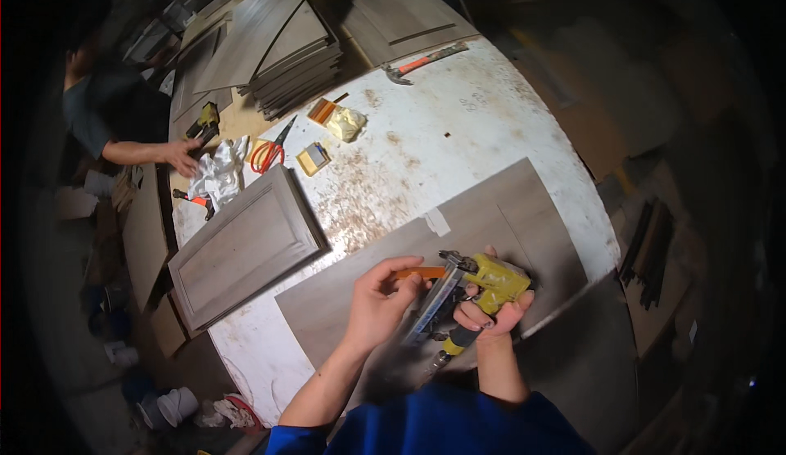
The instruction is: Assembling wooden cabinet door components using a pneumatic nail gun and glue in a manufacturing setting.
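Note:
My left hand (378, 301) pinches a short orange strip of brad nails (427, 272) between thumb and fingers. The strip's far end meets the long metal magazine of a yellow brad nailer (496, 280); whether it sits inside I cannot tell. Wrapped round the nailer's grip is my right hand (494, 317), which holds the tool tilted with its nose to the upper left. Both hands are above a flat grey-brown wood panel (524, 201) on the white worktable (442, 140). A hose fitting hangs from the handle's lower end.
A framed cabinet door (246, 246) lies to the left. Beyond it are red-handled scissors (267, 155), a small yellow box (313, 159), orange nail strips (322, 111), a claw hammer (426, 63) and stacked panels (295, 66). A co-worker's hand (182, 155) rests near a white cloth (219, 175).

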### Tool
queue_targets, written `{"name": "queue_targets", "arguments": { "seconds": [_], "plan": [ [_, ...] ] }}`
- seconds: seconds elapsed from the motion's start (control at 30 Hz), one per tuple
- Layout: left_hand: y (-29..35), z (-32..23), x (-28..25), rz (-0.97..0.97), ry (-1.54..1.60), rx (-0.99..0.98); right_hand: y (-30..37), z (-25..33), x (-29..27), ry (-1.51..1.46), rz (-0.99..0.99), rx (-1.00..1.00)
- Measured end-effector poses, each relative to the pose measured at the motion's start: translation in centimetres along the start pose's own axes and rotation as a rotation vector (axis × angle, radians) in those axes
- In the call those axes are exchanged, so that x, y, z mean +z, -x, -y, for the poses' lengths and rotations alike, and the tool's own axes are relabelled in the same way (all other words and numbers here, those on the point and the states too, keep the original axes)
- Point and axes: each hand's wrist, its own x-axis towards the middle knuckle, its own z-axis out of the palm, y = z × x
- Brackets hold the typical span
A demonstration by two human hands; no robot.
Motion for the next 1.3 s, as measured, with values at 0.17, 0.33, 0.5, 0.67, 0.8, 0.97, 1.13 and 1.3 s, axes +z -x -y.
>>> {"name": "queue_targets", "arguments": {
  "seconds": [0.17, 0.33, 0.5, 0.67, 0.8, 0.97, 1.13, 1.3],
  "plan": [
    [4.6, -0.6, 1.4, 0.015, -0.07, 0.093, 2.2, -0.2, 3.0, 0.047, 0.11, -0.002],
    [7.9, 0.0, 1.7, 0.062, -0.053, 0.108, 5.0, -0.9, 4.9, 0.036, 0.088, -0.028],
    [10.3, 0.3, 1.9, 0.058, 0.007, 0.116, 6.9, -1.5, 5.7, 0.036, 0.105, -0.015],
    [12.0, 0.6, 2.1, 0.025, 0.022, 0.116, 7.9, -2.0, 6.4, 0.033, 0.121, 0.014],
    [12.8, 0.6, 2.2, 0.028, -0.144, 0.196, 8.6, -2.1, 6.5, 0.054, 0.139, 0.032],
    [12.5, -0.7, 1.2, 0.217, -0.303, 0.199, 9.2, -2.2, 6.6, 0.051, 0.131, 0.039],
    [11.4, -0.7, 2.1, 0.157, -0.294, 0.133, 9.2, -3.5, 6.5, -0.02, 0.101, 0.032],
    [12.3, 0.5, 1.4, 0.044, -0.177, 0.219, 9.3, -2.9, 4.8, -0.088, 0.003, -0.032]
  ]
}}
